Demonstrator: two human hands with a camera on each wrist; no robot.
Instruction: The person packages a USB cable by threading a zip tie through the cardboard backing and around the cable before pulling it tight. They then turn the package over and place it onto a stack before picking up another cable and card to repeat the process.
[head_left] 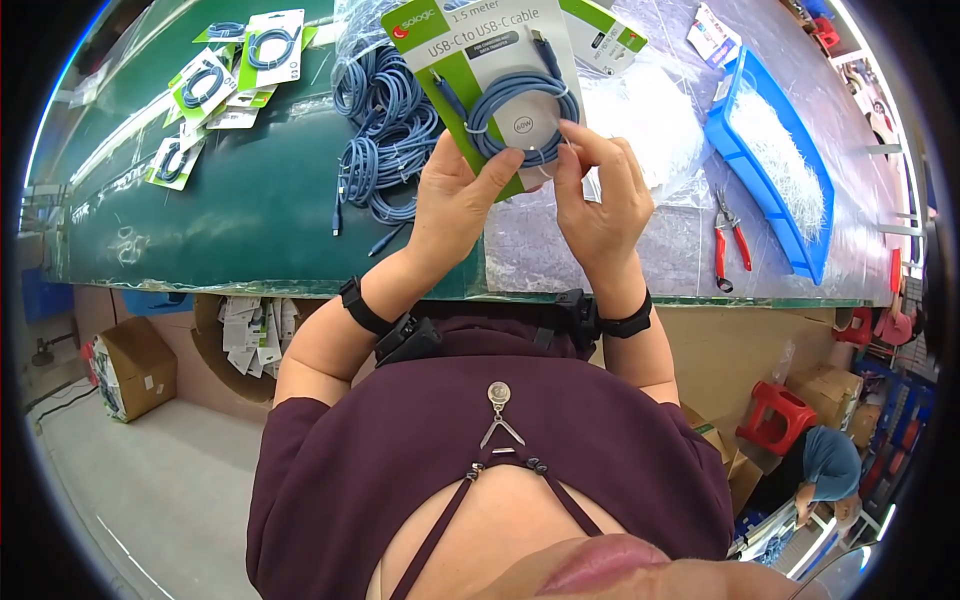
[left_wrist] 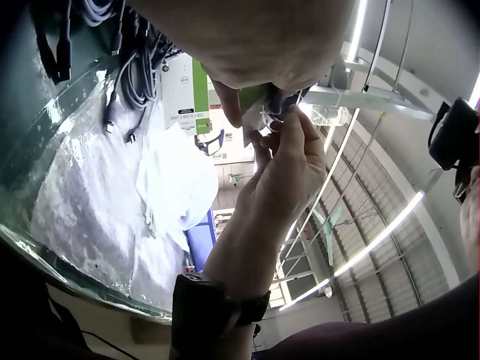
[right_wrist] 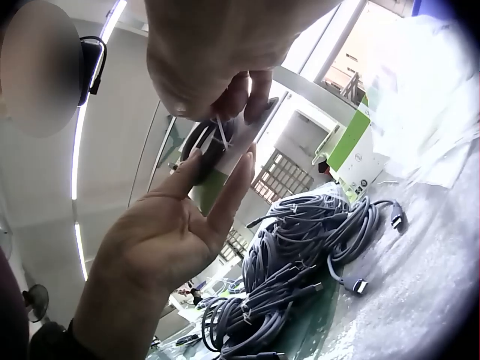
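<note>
In the head view, my left hand [head_left: 452,200] holds a green and white packaging card [head_left: 462,48] from below, thumb on its front and fingers behind. A coiled blue USB-C cable [head_left: 490,100] lies against the front of the card, its two plugs toward the top. My right hand [head_left: 608,200] is at the coil's lower right, thumb and forefinger pinching a thin white tie [right_wrist: 223,133] there. In the right wrist view this tie runs across the coil, just below the right fingertips. The left wrist view shows both hands meeting at the card, with much of the coil hidden.
Several loose coiled cables [head_left: 385,130] lie left of the hands on the green table [head_left: 270,215]. Finished-looking carded cables [head_left: 200,85] sit further left. At right are red-handled cutters [head_left: 731,240], a blue tray [head_left: 752,170] of thin white strips, and white plastic bags [head_left: 650,125].
</note>
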